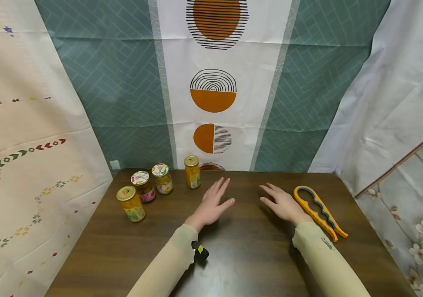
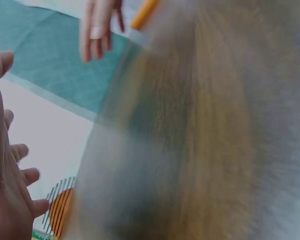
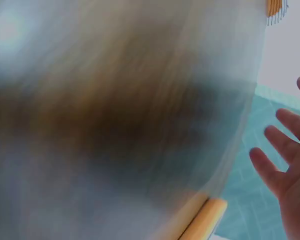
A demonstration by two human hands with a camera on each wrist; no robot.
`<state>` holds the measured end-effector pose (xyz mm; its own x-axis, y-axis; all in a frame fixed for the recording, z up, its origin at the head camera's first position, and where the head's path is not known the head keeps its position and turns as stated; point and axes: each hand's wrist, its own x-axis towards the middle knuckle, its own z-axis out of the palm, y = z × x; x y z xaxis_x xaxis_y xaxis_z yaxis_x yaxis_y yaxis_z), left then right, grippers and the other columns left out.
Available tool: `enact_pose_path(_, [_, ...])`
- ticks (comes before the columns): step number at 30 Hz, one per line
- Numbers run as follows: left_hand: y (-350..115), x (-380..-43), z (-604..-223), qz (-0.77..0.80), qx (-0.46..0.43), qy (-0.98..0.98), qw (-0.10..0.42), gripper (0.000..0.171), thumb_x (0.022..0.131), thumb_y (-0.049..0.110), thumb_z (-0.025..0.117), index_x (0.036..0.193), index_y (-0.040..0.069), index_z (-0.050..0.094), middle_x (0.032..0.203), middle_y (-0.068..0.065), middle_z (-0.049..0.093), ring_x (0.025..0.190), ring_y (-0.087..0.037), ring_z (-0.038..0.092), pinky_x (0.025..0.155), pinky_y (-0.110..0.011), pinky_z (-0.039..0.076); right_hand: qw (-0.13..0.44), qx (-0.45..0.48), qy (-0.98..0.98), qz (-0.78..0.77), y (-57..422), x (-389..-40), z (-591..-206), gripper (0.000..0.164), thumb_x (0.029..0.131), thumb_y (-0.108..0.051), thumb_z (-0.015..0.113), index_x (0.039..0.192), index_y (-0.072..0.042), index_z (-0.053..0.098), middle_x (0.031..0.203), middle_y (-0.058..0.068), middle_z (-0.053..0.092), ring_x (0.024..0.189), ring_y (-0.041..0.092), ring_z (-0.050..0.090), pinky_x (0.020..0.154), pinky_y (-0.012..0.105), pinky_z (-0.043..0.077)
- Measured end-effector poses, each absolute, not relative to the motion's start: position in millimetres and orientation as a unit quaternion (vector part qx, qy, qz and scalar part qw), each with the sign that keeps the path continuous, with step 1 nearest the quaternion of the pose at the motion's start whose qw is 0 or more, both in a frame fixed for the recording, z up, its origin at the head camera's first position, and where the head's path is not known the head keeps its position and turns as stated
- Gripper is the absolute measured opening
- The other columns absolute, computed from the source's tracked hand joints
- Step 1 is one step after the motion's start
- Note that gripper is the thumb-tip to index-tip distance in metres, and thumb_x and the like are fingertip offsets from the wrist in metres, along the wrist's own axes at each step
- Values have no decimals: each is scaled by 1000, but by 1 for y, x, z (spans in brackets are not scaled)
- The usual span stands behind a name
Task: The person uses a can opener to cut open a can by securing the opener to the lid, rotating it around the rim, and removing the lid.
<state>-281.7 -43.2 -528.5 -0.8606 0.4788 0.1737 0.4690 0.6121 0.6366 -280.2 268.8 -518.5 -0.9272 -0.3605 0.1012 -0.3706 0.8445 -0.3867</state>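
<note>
My left hand [image 1: 210, 207] hovers over the middle of the table with its fingers extended and holds nothing. To its right, my right hand [image 1: 281, 203] is also held out with straight fingers and nothing in its grasp. Just right of that hand lies an orange jar opener [image 1: 319, 211] with a grey wavy inner grip. A jar with a gold lid [image 1: 192, 172] stands beyond my left hand, near the back edge. In the left wrist view, the fingers of the left hand [image 2: 10, 165] are spread; the right wrist view shows the right hand [image 3: 292, 170] likewise.
At the back left stand a gold-lidded jar [image 1: 131, 203], a jar with a pink label [image 1: 143, 187] and a jar with a patterned lid [image 1: 162, 178]. The dark wooden table [image 1: 248, 255] meets a hanging cloth [image 1: 126, 82] at its back edge.
</note>
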Motion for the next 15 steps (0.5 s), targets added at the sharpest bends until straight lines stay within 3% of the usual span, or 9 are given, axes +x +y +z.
enact_pose_path(9, [-74,-258,-527,476,256,842,-5,62,104,48,45,157,37,15,162,6,18,144,-20,18,112,-62,24,41,207,-951,227,308,-251,-518,49,102,-38,55,147,-22,47,149,14,45,132,33,42,100,66,37])
enact_pose_path(15, [-95,-254,-532,563,199,801,-48,50,106,32,48,153,30,33,151,-5,42,129,-24,45,105,-57,39,61,205,-949,231,333,-229,-513,40,100,-31,60,139,-21,57,136,4,59,122,24,54,95,55,48])
